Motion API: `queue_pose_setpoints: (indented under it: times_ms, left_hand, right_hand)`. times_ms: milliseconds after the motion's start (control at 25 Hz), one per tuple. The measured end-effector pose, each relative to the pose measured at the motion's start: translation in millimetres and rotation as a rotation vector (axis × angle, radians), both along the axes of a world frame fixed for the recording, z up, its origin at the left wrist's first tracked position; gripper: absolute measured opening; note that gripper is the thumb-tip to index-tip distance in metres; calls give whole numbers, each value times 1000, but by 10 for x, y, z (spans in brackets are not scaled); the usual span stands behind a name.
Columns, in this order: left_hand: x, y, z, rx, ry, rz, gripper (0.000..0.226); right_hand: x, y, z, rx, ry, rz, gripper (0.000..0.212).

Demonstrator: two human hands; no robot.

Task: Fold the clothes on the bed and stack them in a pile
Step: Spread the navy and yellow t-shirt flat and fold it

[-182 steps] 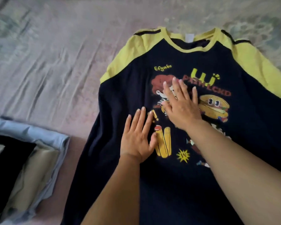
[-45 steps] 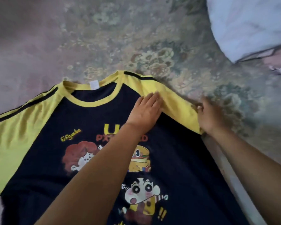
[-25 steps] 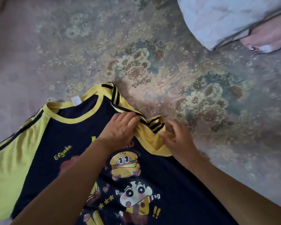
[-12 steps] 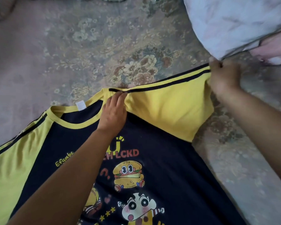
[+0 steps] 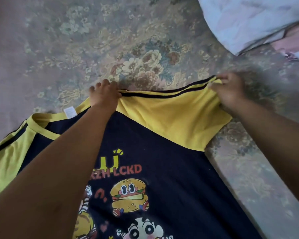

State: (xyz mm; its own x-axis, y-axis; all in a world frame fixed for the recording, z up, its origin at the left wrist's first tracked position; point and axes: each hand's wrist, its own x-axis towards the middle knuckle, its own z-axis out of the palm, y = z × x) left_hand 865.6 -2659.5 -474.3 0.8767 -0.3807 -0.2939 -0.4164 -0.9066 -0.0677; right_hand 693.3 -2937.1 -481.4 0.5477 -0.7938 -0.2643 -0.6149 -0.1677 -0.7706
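A navy T-shirt [image 5: 171, 169] with yellow sleeves and cartoon prints lies face up on the bed. Its right yellow sleeve [image 5: 176, 116] is stretched out between my two hands. My left hand [image 5: 104, 97] grips the shoulder seam next to the collar, fingers curled over the black-striped top edge. My right hand [image 5: 230, 92] pinches the sleeve's cuff at its far end and holds it taut. The left sleeve [image 5: 5, 156] lies flat at the frame's left edge.
The floral bedsheet [image 5: 136, 54] spreads around and beyond the shirt. A white pillow or bundle [image 5: 245, 19] with a pink item [image 5: 295, 42] beside it sits at the top right, close to my right hand.
My right hand has unfolded the bunched right sleeve and pulled it outward to the right. My left hand has moved up from the chest to the shoulder seam and now grips it.
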Motion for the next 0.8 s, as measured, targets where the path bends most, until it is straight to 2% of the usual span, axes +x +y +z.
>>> queue_pose_setpoints:
  times_ms: [80, 120, 200, 280, 360, 440, 600, 720, 800]
  left_hand:
    - [89, -40, 7, -105, -46, 23, 26]
    - [135, -82, 5, -99, -65, 33, 26]
    - [135, -148, -65, 6, -76, 11, 29]
    - [71, -148, -183, 58, -62, 6, 35]
    - [71, -132, -248, 54, -79, 3, 40]
    - [115, -95, -225, 61, -94, -36, 41]
    - [177, -124, -216, 92, -102, -45, 37]
    - [-1, -311, -130, 82, -139, 34, 46]
    - [-386, -477, -37, -60, -157, -44, 52]
  right_hand:
    - [95, -37, 27, -116, -124, -100, 22]
    - [136, -53, 17, -191, -138, -121, 19]
    - [168, -55, -40, -302, -43, -88, 21]
    - [161, -23, -82, -305, 20, -32, 30]
    - [83, 22, -37, -245, -39, -63, 40]
    - [-92, 80, -30, -235, 10, -65, 46]
    - [-468, 172, -50, -310, 227, 203, 38]
    - [-629, 227, -26, -250, 61, 259, 24]
    - [-662, 190, -14, -220, -49, 224, 20]
